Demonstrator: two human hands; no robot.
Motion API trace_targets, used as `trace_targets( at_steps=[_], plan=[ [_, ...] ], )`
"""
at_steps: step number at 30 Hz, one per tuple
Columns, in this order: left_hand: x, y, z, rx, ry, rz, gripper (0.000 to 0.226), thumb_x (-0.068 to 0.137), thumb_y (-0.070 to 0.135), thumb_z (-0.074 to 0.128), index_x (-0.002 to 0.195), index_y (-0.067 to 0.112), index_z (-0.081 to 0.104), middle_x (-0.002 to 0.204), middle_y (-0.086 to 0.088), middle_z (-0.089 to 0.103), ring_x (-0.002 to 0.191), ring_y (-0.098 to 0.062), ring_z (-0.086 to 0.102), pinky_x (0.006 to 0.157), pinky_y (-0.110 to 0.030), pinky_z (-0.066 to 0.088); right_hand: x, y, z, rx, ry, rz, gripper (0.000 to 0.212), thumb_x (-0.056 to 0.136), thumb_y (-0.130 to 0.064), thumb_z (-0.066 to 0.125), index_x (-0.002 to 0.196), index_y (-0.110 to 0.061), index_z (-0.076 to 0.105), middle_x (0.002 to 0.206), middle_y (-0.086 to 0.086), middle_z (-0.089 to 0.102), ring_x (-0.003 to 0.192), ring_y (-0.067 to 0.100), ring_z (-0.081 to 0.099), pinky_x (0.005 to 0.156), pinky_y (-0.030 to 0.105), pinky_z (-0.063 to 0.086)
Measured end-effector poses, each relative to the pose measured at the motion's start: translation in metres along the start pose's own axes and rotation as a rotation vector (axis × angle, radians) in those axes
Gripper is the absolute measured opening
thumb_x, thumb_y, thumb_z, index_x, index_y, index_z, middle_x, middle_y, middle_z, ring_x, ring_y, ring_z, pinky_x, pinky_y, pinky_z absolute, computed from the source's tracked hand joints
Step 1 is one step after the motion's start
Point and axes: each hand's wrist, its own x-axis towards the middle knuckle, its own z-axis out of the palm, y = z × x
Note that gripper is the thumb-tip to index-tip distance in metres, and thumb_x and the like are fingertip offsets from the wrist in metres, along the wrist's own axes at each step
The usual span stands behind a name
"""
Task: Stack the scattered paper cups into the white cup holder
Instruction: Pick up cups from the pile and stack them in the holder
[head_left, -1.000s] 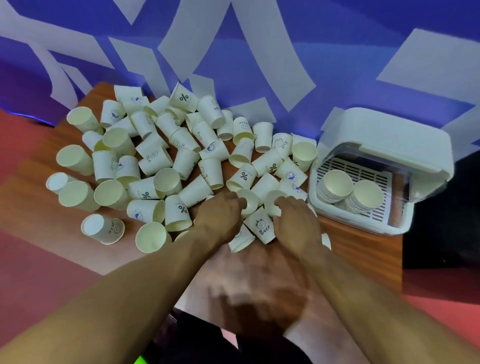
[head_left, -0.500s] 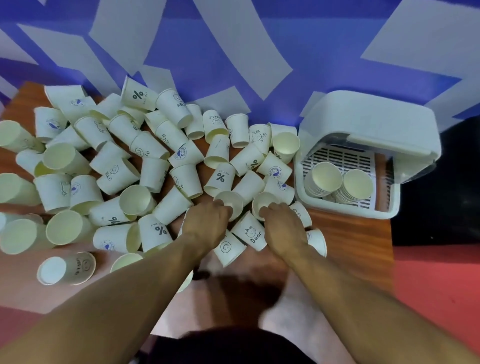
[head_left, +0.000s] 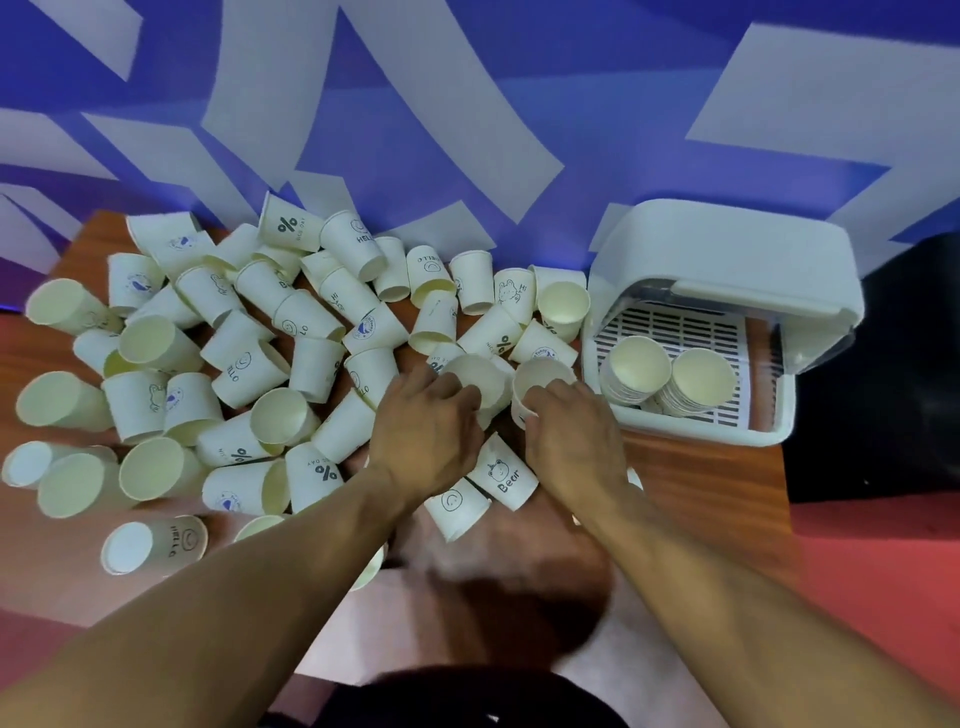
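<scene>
Several white paper cups (head_left: 249, 364) lie scattered across a wooden table (head_left: 696, 467), most on their sides. My left hand (head_left: 426, 431) grips one upright cup (head_left: 475, 376) near the middle. Beside it, my right hand (head_left: 571, 436) grips another upright cup (head_left: 540, 376). A cup marked "Bear" (head_left: 501, 475) lies between my wrists. The white cup holder (head_left: 722, 275) stands at the right with its lid raised; two stacks of cups (head_left: 670, 376) lean inside on its slatted tray.
A blue wall with white shapes (head_left: 467, 104) runs behind the table. The table's right edge (head_left: 784, 499) meets a dark area and red floor. Bare wood shows in front of the holder.
Both hands have closed around upright cups and lifted them slightly toward the holder. The camera has tilted, so the whole scene sits lower in view.
</scene>
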Motion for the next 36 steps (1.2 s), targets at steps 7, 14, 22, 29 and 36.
trace_targets(
  at_steps=[7, 14, 22, 29, 36],
  plan=[
    [0.03, 0.053, -0.029, -0.032, 0.203, 0.109, 0.013, 0.082, 0.028, 0.062, 0.086, 0.017, 0.069, 0.088, 0.0, 0.067, 0.098, -0.03, 0.055, 0.078, -0.039, 0.037, -0.016, 0.037, -0.053, 0.024, 0.246, 0.057, 0.009, 0.075, -0.013, 0.069, 0.083, -0.014, 0.068, 0.076, 0.003, 0.061, 0.07, 0.029, 0.054, 0.063, 0.034, 0.039],
    [0.068, 0.114, -0.026, -0.129, 0.117, 0.202, 0.015, 0.087, 0.024, 0.059, 0.091, 0.015, 0.07, 0.086, -0.005, 0.066, 0.077, -0.029, 0.058, 0.071, -0.039, 0.046, -0.028, 0.099, -0.095, 0.013, 0.367, 0.159, 0.009, 0.079, -0.012, 0.065, 0.086, -0.016, 0.068, 0.075, 0.003, 0.062, 0.073, 0.029, 0.055, 0.073, 0.04, 0.043],
    [0.093, 0.152, -0.006, -0.109, 0.073, 0.227, 0.012, 0.087, 0.022, 0.059, 0.088, 0.018, 0.071, 0.085, 0.001, 0.066, 0.074, -0.025, 0.06, 0.056, -0.035, 0.048, -0.026, 0.154, -0.098, -0.016, 0.419, 0.122, 0.006, 0.078, -0.01, 0.066, 0.083, -0.012, 0.07, 0.069, 0.005, 0.062, 0.069, 0.03, 0.055, 0.084, 0.041, 0.047],
    [0.108, 0.158, 0.01, 0.015, -0.032, 0.276, 0.018, 0.084, 0.024, 0.056, 0.084, 0.019, 0.072, 0.081, 0.001, 0.07, 0.071, -0.024, 0.061, 0.057, -0.03, 0.043, -0.019, 0.182, -0.072, -0.036, 0.256, 0.091, 0.007, 0.079, -0.008, 0.064, 0.083, -0.01, 0.069, 0.071, 0.006, 0.061, 0.067, 0.03, 0.053, 0.075, 0.036, 0.038],
    [0.114, 0.157, 0.03, 0.051, -0.182, 0.275, 0.018, 0.083, 0.022, 0.056, 0.088, 0.019, 0.073, 0.076, -0.001, 0.068, 0.072, -0.027, 0.06, 0.055, -0.029, 0.042, -0.014, 0.189, -0.049, 0.032, 0.158, 0.057, 0.003, 0.076, -0.008, 0.069, 0.077, -0.011, 0.07, 0.066, 0.005, 0.059, 0.063, 0.028, 0.053, 0.068, 0.032, 0.043]
  ],
)
